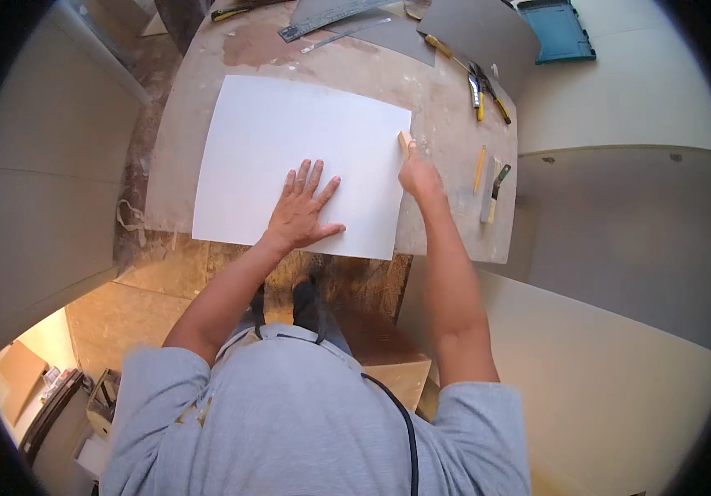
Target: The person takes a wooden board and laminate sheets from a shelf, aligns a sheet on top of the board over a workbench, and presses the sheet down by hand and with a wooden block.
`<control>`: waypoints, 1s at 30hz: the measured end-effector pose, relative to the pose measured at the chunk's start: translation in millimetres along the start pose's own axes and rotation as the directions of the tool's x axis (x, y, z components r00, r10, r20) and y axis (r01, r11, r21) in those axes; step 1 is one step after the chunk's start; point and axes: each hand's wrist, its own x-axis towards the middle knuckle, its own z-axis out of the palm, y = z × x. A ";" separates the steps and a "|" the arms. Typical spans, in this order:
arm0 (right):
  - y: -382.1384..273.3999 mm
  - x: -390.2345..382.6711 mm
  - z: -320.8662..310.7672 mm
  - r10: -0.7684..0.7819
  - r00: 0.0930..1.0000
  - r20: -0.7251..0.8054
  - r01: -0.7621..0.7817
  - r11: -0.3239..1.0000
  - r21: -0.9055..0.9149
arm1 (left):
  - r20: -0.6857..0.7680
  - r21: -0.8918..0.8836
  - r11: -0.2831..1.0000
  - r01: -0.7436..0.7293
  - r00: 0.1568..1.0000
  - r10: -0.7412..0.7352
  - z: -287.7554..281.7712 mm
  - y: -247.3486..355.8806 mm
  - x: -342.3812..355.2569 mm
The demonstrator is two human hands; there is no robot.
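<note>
A large white sheet (256,140) lies on a worn, pale work table (181,165). My left hand (304,207) rests on the sheet below its middle, fingers spread and pressing on it. My right hand (418,172) grips a small light wooden block (403,140) at the sheet's right edge, near the upper corner. A yellow pencil (479,169) lies to the right of that hand, beside a grey block (488,207) with a dark-and-cream handled tool (500,186) on it.
Metal rulers (330,18) and grey boards (471,37) lie at the back, with yellow-handled hand tools (496,99) at the right. A teal case (558,33) sits beyond. Large panels (554,347) stand at lower right and a pale wall (49,165) at left.
</note>
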 end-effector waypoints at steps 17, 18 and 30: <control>2.3 -199.6 63.3 0.009 0.994 0.106 -0.018 0.996 0.082 | -0.039 -0.070 0.997 0.015 0.999 -0.018 3.7 -12.5 -1.6; 8.5 -208.1 67.1 0.018 0.995 0.094 -0.025 0.997 0.074 | -0.051 -0.079 0.997 0.006 0.999 -0.010 1.7 -9.1 4.1; -19.2 50.3 -0.9 -0.004 0.997 -0.082 0.010 0.998 0.067 | -0.028 -0.121 0.993 0.005 1.000 -0.009 -1.0 -9.0 -4.0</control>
